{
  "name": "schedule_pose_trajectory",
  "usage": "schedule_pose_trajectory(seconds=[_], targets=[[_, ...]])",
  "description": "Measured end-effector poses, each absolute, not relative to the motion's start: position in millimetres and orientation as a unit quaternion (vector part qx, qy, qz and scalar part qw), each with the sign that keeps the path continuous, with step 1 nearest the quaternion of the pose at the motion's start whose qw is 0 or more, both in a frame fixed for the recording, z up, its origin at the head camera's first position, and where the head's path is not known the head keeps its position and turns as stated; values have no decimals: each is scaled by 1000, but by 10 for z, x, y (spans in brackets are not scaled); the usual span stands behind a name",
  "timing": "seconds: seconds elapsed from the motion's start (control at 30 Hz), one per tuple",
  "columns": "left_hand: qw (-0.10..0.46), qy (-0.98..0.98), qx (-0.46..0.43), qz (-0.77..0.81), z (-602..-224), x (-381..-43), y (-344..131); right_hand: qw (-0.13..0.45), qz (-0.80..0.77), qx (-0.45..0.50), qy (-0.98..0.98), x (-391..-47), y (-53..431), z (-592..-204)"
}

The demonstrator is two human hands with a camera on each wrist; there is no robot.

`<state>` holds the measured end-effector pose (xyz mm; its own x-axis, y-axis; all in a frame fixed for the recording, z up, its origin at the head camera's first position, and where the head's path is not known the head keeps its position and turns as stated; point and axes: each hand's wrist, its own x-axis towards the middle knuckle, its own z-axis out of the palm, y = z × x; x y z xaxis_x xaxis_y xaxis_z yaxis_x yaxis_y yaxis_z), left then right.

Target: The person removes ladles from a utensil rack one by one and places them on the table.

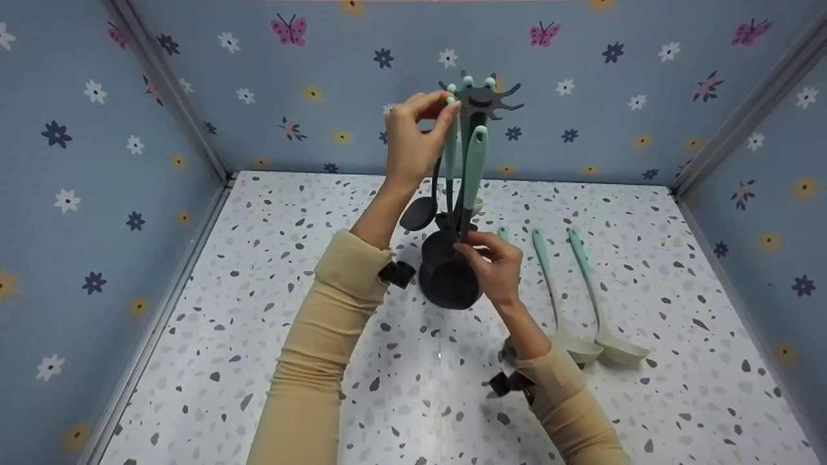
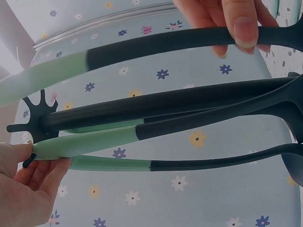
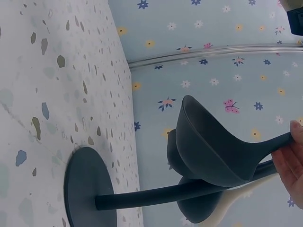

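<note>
Showing a dark, rounded bowl point(image 1: 450, 281) — the ladle point(image 3: 222, 147) has a mint-green handle point(image 1: 476, 161).

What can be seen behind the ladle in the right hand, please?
In the right wrist view, an edge of another dark utensil, part of the stand's pole and the patterned wall show behind the ladle; what it covers cannot be seen.

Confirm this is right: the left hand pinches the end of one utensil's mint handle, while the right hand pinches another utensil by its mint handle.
Wrong on one point: the right hand pinches the dark shaft, not the mint handle, as the left wrist view shows. The rest stands.
</note>
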<state>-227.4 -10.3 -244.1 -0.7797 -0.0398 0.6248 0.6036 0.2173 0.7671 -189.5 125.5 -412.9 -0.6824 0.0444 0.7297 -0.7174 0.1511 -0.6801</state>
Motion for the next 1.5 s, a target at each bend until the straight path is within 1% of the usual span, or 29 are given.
schedule_pose_trajectory(seconds=[0.33,0.5,0.63,0.8,1.13,1.3,1.5], targets=[[271,-736,-188,-592,-2442,-2273,-105,313,607,224,-695,-1850,1401,-4190],[266,-736,-182,-595,-2453,-2289,-110,323,599,209,-703,-1832,1535,-4184],[266,-736,-185,-594,-2546,-2425,-119,330,597,203,-702,-1834,1672,-4164],[265,-735,-184,-596,-2644,-2583,-119,343,573,188,-720,-1843,1862,-4101],[281,-727,-198,-595,-2668,-2591,-104,351,501,159,-775,-1851,2274,-3984],[283,-725,-203,-594,-2672,-2587,-102,353,466,133,-801,-1903,2524,-4035],[272,-731,-191,-596,-2669,-2587,-96,333,438,92,-830,-2005,2871,-4176]])
